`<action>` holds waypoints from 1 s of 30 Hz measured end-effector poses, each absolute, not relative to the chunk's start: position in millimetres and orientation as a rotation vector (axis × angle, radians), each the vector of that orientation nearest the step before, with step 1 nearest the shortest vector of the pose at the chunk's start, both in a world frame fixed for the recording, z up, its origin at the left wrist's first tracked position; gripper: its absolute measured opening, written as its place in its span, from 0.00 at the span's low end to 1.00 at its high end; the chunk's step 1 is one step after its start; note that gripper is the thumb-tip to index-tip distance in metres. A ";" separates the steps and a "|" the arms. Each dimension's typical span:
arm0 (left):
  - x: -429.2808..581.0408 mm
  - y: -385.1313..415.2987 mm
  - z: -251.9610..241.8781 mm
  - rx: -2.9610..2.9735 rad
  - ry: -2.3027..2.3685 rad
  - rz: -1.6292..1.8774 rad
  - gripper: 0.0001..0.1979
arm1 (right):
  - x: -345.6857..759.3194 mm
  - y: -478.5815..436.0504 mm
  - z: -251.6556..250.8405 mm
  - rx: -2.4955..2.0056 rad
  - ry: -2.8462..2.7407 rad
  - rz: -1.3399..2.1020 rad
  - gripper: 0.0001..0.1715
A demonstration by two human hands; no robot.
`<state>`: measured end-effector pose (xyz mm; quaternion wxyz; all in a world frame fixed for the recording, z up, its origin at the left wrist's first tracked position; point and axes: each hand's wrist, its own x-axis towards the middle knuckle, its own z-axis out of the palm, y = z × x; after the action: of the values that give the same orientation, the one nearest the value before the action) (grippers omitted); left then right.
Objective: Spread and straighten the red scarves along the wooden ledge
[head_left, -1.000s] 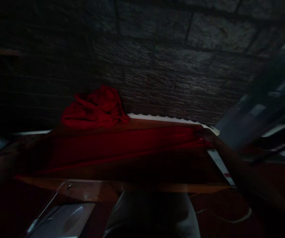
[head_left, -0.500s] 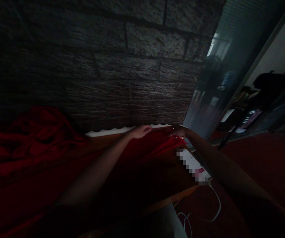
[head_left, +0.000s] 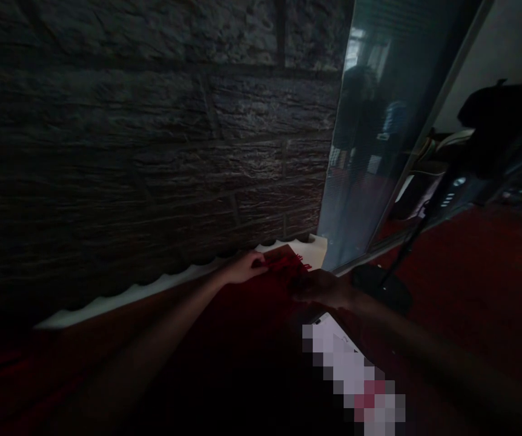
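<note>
A dark red cloth [head_left: 252, 303] lies spread over a wooden table against a brick wall. Its fringed corner [head_left: 294, 264] sits at the table's far right end. My left hand [head_left: 244, 269] reaches across the cloth, its fingers curled on the cloth's far edge just left of that corner. My right hand [head_left: 321, 288] is in shadow just right of the corner, fingers closed on the cloth there. The scene is very dim, and my forearms hide part of the cloth.
A white scalloped strip [head_left: 152, 288] runs along the foot of the brick wall [head_left: 152, 151]. A white blurred-out object [head_left: 356, 375] lies at the table's right edge. A glass panel [head_left: 370, 151] stands on the right, with a black stand base [head_left: 383, 284] on the red floor.
The view has swung right and closer to the table's far right corner. My left hand came across from the left end to that corner. The bunched red cloth has left the view.
</note>
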<state>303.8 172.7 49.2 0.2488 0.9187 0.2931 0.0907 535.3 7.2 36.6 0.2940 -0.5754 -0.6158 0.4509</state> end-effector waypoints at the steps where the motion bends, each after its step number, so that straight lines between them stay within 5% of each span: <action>1: 302.8 171.4 51.3 2.502 0.773 0.283 0.16 | 533.2 4.7 37.9 -1.550 -1.640 1.179 0.23; 11: 296.1 153.0 69.8 2.454 0.448 0.231 0.31 | 508.4 7.2 64.8 -1.618 -1.728 1.151 0.12; 17: 310.2 147.1 88.9 2.680 0.261 -0.042 0.10 | 501.7 7.8 58.0 -1.425 -1.575 1.308 0.19; 22: 304.2 143.9 109.7 2.665 0.279 -0.162 0.14 | 500.5 -0.6 65.4 -1.400 -1.525 1.362 0.20; 28: 260.3 133.5 135.9 2.620 0.623 -0.536 0.04 | 463.5 -30.0 68.1 -1.352 -1.888 1.056 0.19; 30: 246.2 126.8 136.0 2.637 0.689 -0.539 0.10 | 445.0 -37.9 63.8 -1.318 -2.015 0.933 0.20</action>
<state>246.2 126.8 136.0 0.1804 0.9335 0.2440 -0.1908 445.0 -37.9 63.8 0.2759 -0.4906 -0.7500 0.3473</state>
